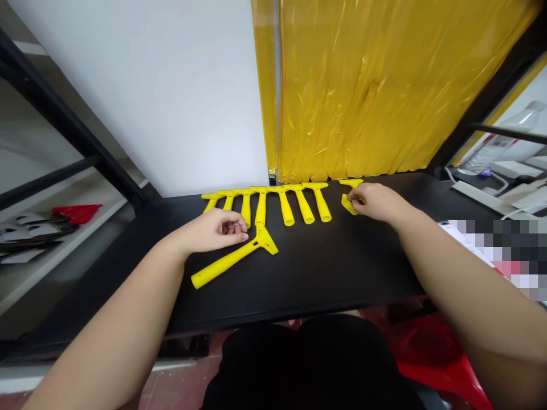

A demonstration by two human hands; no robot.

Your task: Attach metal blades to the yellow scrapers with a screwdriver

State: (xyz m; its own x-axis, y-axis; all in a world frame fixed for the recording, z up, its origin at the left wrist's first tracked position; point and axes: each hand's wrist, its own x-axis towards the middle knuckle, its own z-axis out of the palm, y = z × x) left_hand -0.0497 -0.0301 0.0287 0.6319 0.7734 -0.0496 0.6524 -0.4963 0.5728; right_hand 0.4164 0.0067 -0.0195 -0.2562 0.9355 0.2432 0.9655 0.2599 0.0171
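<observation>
Yellow plastic T-shaped scraper handles lie side by side in a row on the black tabletop, heads toward the back. One more scraper handle lies slanted in front of the row, its head at the right. My left hand is over the left part of the row, fingers loosely curled, with nothing visible in them. At the row's right end, my right hand pinches a yellow scraper handle, mostly hidden by the hand. Just behind those fingers shows another yellow head.
A white panel and yellow plastic sheeting stand behind the table. Black frame bars rise at the left beside shelves. At the right are a clear bottle and white boxes. A red stool is below.
</observation>
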